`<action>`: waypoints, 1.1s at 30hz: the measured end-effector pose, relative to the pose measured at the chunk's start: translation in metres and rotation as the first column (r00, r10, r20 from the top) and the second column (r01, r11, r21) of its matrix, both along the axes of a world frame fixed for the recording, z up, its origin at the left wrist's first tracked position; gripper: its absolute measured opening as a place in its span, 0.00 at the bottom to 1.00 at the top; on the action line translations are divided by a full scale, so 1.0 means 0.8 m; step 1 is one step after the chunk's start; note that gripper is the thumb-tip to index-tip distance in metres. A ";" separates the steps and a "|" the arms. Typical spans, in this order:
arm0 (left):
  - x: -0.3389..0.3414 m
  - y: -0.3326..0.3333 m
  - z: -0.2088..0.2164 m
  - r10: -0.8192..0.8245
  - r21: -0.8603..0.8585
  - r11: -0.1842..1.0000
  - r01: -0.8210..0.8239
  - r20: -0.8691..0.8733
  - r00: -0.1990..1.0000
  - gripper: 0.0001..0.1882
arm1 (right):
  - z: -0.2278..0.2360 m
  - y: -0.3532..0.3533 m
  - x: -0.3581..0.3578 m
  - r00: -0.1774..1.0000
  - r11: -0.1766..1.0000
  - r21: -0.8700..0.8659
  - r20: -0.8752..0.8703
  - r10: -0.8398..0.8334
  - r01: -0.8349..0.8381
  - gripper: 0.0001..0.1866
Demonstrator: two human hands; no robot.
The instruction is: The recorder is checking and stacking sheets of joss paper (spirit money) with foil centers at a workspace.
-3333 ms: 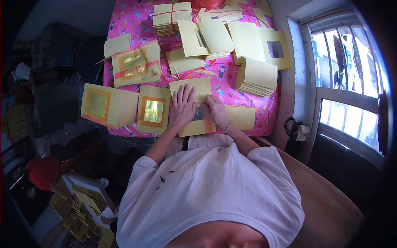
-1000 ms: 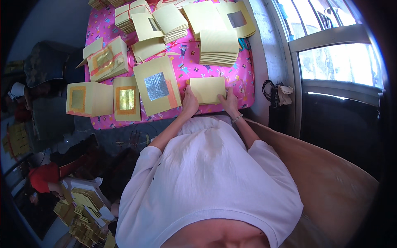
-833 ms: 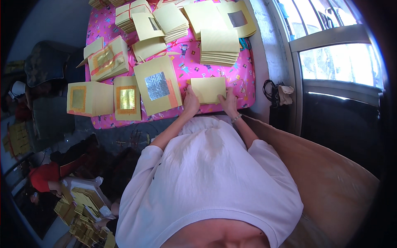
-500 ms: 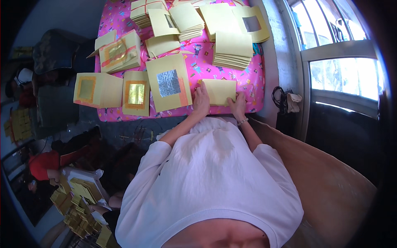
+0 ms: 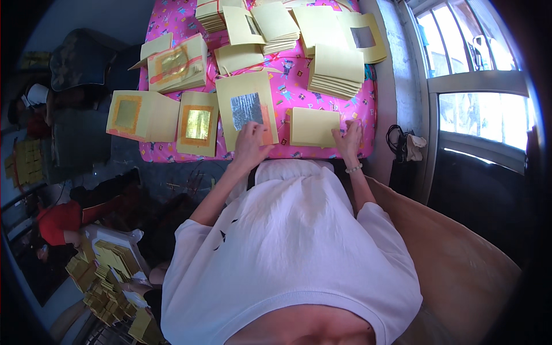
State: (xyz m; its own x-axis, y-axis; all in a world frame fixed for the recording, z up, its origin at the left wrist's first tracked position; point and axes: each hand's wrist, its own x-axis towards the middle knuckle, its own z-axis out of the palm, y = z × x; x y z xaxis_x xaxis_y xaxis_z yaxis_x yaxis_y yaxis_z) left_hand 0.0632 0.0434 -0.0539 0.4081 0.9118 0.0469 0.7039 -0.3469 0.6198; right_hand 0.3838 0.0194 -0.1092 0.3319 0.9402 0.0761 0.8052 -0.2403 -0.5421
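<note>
A plain folded stack of yellow paper lies near the front edge of the table. Beside its right end is my right hand, fingers apart, the thumb close to the paper's edge. My left hand is over the lower part of a yellow joss paper sheet with a silver foil square, with thumb spread from the fingers. I cannot tell whether the fingertips press on that sheet. Left of it stand a gold-foil joss paper pile and a folded one with an orange-framed gold square.
More folded paper stacks cover the far side of the pink patterned table cover. A wall and a barred window are at the right. At lower left a person in red sits near heaped yellow paper bundles.
My left hand has left the plain folded stack and moved left over the silver-foil sheet. My right hand has drawn slightly away from the stack's right end. The view has shifted a little.
</note>
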 end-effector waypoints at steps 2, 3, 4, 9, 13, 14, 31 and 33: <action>-0.023 -0.001 0.000 -0.007 -0.017 1.000 0.005 -0.102 0.995 0.29 | 0.034 0.015 -0.016 0.996 0.997 0.049 -0.061 0.070 -0.067 0.23; -0.028 -0.002 0.000 0.004 -0.036 0.999 -0.009 -0.124 0.992 0.29 | 0.049 0.020 -0.027 0.983 0.985 0.112 -0.114 0.141 -0.129 0.21; -0.032 -0.002 -0.002 0.006 -0.035 0.999 -0.010 -0.123 0.992 0.29 | 0.058 0.025 -0.040 0.983 0.985 0.113 -0.114 0.143 -0.130 0.21; -0.042 0.002 -0.021 -0.062 -0.046 0.997 0.058 -0.098 0.993 0.26 | 0.065 0.036 -0.104 0.829 0.874 0.037 -0.302 0.471 -0.484 0.14; -0.055 0.007 -0.031 -0.069 -0.005 0.998 0.069 0.026 0.997 0.18 | 0.057 0.041 -0.133 0.749 0.768 -0.040 -0.260 0.610 -0.639 0.13; -0.058 0.009 -0.034 -0.027 -0.093 0.995 0.040 0.143 0.989 0.15 | 0.057 0.042 -0.137 0.720 0.734 -0.074 -0.280 0.635 -0.675 0.13; -0.078 0.025 -0.061 0.176 -0.543 0.838 0.064 0.378 0.909 0.07 | 0.079 0.068 -0.154 0.637 0.671 -0.042 -0.363 0.681 -0.741 0.12; -0.079 0.026 -0.061 0.148 -0.517 0.853 0.073 0.372 0.916 0.07 | 0.079 0.069 -0.154 0.632 0.668 -0.036 -0.366 0.683 -0.743 0.12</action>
